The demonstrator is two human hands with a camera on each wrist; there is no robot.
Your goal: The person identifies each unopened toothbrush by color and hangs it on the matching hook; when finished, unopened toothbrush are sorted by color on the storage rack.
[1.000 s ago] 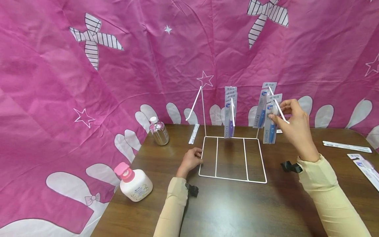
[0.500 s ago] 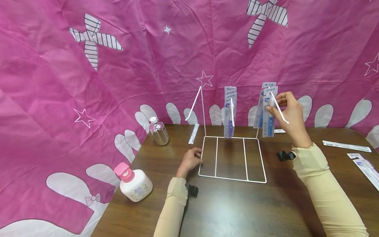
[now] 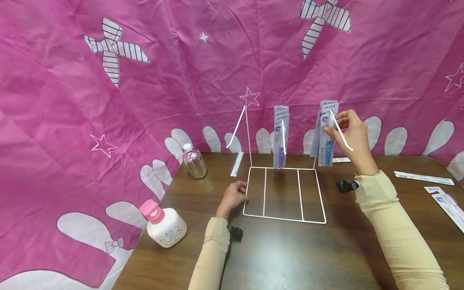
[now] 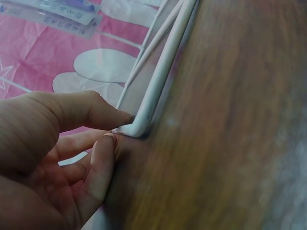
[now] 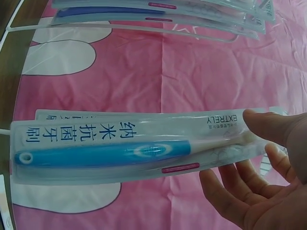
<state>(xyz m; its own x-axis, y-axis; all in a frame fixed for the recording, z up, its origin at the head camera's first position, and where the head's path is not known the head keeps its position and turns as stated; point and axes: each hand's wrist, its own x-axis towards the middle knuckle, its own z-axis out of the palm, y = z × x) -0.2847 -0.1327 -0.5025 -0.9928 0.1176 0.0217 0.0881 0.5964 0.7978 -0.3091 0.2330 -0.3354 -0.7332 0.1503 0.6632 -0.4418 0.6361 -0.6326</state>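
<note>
My right hand (image 3: 352,131) holds a packaged toothbrush (image 3: 326,155) with a blue handle between thumb and fingers. The pack hangs upright at the right prong (image 3: 342,135) of a white wire rack (image 3: 284,219). Right behind it on that prong is another toothbrush pack (image 3: 316,141), mostly covered. In the right wrist view, the thumb lies on the upper end of the blue toothbrush pack (image 5: 105,155). My left hand (image 3: 233,195) pinches the left side of the rack base near a corner, seen close in the left wrist view. Several purple toothbrush packs (image 3: 280,155) hang on the middle prong.
The left prong (image 3: 236,127) bears no pack. A silver bottle (image 3: 195,163) and a white pump bottle (image 3: 167,229) stand at the left. Flat packs lie on the table: one (image 3: 237,164) behind the rack, one (image 3: 424,178) and another (image 3: 447,205) at the right.
My right hand has moved up, back and slightly left, sliding the blue toothbrush pack along the right prong, close to the pack behind. My left hand stays at the rack.
</note>
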